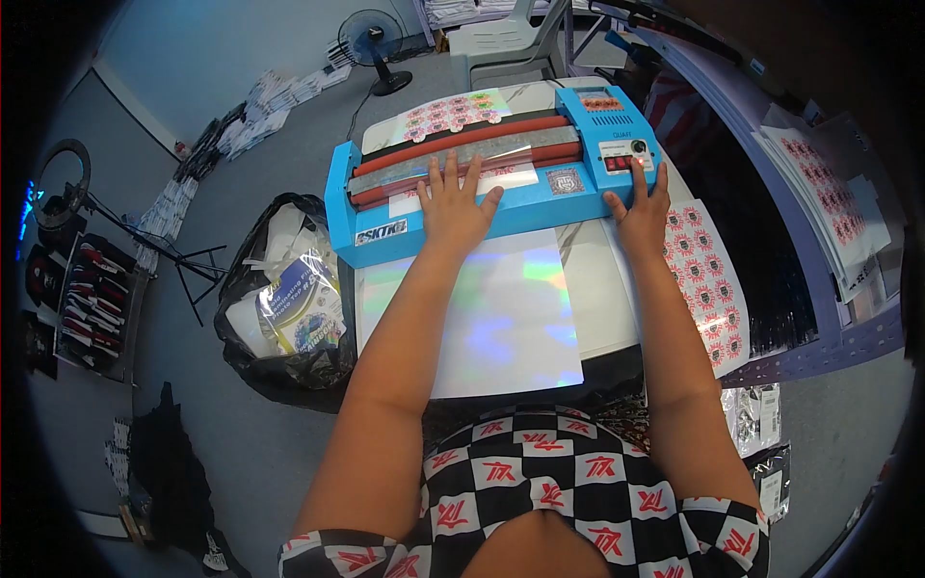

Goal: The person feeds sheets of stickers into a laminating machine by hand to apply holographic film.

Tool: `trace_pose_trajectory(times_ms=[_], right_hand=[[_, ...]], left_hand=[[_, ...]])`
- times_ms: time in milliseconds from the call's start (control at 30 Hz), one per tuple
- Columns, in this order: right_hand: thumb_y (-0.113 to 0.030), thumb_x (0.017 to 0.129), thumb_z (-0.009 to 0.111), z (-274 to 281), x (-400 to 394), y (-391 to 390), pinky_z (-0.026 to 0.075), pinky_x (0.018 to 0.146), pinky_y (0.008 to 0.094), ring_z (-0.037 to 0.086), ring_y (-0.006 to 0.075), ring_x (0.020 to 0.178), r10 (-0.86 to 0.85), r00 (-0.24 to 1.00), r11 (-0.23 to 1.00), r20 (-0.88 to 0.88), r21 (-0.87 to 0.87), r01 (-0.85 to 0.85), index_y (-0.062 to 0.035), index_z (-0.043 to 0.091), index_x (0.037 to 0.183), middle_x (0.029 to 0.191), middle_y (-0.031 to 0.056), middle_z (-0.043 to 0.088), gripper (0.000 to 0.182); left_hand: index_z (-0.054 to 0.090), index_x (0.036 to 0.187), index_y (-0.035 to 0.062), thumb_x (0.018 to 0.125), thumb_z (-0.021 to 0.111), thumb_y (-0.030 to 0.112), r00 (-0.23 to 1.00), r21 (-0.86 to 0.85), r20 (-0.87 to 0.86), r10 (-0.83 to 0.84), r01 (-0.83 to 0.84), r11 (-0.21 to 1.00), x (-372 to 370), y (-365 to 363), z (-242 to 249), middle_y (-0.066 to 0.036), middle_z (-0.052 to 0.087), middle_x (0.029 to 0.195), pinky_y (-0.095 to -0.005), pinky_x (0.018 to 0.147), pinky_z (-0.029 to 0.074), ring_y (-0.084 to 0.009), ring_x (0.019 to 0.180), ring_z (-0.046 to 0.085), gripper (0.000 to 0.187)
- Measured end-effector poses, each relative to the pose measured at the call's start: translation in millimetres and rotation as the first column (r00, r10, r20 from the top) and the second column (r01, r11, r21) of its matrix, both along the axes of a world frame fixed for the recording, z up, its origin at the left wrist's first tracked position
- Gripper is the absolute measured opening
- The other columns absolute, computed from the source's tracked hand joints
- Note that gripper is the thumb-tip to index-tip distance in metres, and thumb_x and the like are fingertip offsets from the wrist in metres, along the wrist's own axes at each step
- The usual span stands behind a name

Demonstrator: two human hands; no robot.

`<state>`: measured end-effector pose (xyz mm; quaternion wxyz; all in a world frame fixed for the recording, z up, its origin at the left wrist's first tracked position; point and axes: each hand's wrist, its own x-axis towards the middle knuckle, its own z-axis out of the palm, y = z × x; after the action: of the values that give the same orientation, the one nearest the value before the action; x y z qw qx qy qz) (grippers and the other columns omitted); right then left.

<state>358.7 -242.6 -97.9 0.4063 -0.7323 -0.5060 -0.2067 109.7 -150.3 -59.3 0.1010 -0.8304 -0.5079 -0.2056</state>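
A blue roll laminator with red rollers stands on the table. My left hand lies with fingers spread over a red-printed sheet and clear film at the rollers. My right hand is at the control panel, with fingers apart and the index fingertip at the red switches, below a black knob. It holds nothing. A shiny holographic sheet lies in front of the machine. Behind the rollers lies another sheet of red stickers.
A sticker sheet lies at the table's right edge. To the left sits a black bag holding packaging. Further off are a fan, a grey chair, a tripod and a purple-edged shelf with sticker sheets.
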Motion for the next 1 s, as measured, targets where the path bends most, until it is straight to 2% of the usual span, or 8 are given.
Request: trace_pose_trajectory(times_ms=[333,1000], right_hand=[[-0.043,0.071,0.063,1.9,-1.4,-1.1,0.034,0.092,0.0453,0.034,0.041,0.114,-0.013,1.0,1.0,-0.022,-0.017,0.013,-0.0243,0.039,0.126,0.136,0.0207,0.019,0.064],[-0.053,0.073,0.056,-1.9,1.3,0.8,0.034,0.091,0.0462,0.034,0.0414,0.114,-0.012,1.0,1.0,0.014,0.007,0.012,-0.0241,0.038,0.127,0.135,0.0212,0.02,0.064]], left_hand=[[0.032,0.132,0.0223,0.085,0.031,0.054,1.0,0.059,0.0,0.008,-0.007,0.998,-0.4,-0.4,-5.5,-0.012,0.024,0.138,-0.0512,0.101,0.014,-0.0333,0.129,0.015,0.057],[0.039,0.129,0.0211,0.088,0.028,0.051,1.0,0.13,0.021,-0.006,0.004,0.991,-1.3,-5.4,-8.7,-0.013,0.028,0.136,-0.0523,0.1,0.015,-0.0334,0.126,0.02,0.052]])
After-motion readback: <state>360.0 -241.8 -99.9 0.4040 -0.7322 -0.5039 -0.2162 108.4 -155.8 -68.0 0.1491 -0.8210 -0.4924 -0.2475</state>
